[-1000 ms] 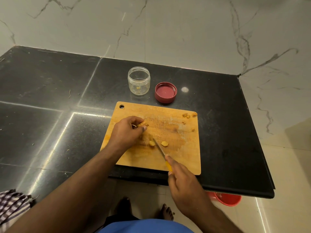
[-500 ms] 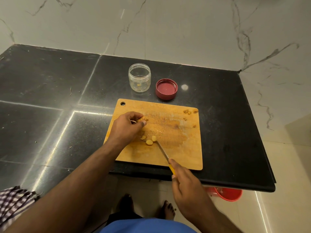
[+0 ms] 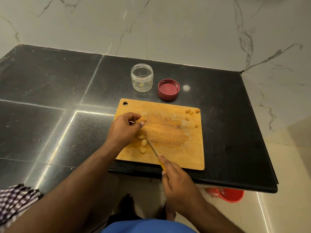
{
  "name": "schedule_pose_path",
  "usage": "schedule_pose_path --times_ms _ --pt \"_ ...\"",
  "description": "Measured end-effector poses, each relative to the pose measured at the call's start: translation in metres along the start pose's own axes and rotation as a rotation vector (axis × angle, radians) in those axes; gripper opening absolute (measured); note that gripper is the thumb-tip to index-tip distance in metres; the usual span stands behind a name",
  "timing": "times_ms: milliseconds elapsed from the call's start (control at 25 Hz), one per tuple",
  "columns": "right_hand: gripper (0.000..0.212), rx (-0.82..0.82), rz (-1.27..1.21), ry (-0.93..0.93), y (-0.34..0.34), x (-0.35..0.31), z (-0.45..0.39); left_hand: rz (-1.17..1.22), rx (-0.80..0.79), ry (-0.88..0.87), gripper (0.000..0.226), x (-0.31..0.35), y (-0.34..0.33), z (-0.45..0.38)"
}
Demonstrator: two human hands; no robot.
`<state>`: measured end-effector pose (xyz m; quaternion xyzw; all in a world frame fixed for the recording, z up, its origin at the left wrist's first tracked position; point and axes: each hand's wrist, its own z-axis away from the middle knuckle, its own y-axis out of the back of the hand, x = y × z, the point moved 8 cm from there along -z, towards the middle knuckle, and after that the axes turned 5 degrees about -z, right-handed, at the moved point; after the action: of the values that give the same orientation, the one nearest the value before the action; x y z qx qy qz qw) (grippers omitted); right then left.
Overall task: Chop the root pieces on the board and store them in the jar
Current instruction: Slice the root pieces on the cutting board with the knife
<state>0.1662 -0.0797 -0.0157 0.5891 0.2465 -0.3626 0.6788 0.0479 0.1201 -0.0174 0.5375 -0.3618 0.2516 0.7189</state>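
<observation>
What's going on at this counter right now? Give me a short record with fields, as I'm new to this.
Left hand: left hand pinches a root piece on the cutting board
Right hand: right hand grips the knife, blade among the cut slices
Jar: jar open, upright behind the board, a small yellow bit inside
Lid: red lid lies beside the jar, inside up
Scraps: small bits at the board's far right corner
Floor: red tub below the counter

Kitchen: stone counter, chopping board
</observation>
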Motion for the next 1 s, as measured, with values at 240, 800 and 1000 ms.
schedule_pose_path --times_ms 240,800,1000 --pt "0.051 0.145 -0.108 -0.115 0.036 0.016 0.009 -0.054 -0.06 -0.052 0.03 0.019 -0.021 0.009" --pt "0.053 0.172 -0.027 -0.12 0.061 0.013 0.002 -0.308 -0.184 -0.171 0.039 0.043 -0.075 0.013" --pt "0.054 0.16 0.028 -0.097 0.058 0.011 -0.004 -0.314 -0.185 -0.179 0.041 0.043 -0.074 0.013"
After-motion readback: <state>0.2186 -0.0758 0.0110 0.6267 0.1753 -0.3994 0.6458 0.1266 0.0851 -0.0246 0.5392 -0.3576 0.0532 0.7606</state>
